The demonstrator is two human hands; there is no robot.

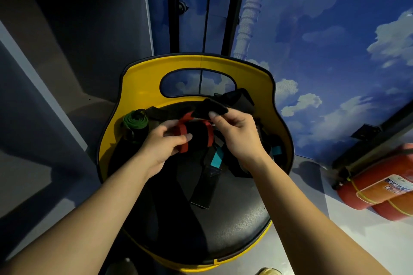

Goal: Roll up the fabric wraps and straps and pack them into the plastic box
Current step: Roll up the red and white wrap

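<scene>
Hands worked over a yellow chair (143,78), which served as the surface. The left hand (164,145) held a black wrap with red bands (197,135) above the middle of the black seat (234,230), its fingers curled round one red band. The right hand (237,134) pinched the loose black end of this wrap (211,107) between thumb and fingers, a little nearer to the chair back. A rolled green strap (135,121) lay on the seat at its left edge, close under the yellow rim. More black straps with teal patches (216,159) lay in a loose heap on the seat, under and right of the hands, reaching to the right rim. The front part of the seat was bare. A plastic box could not be seen. Left of the chair stood grey shelves (67,29), with a narrow gap between. Behind and right of the chair was a wall painted with blue sky and clouds (324,40). Two red fire extinguishers (380,185) lay on the floor right of the chair, well apart from it.
</scene>
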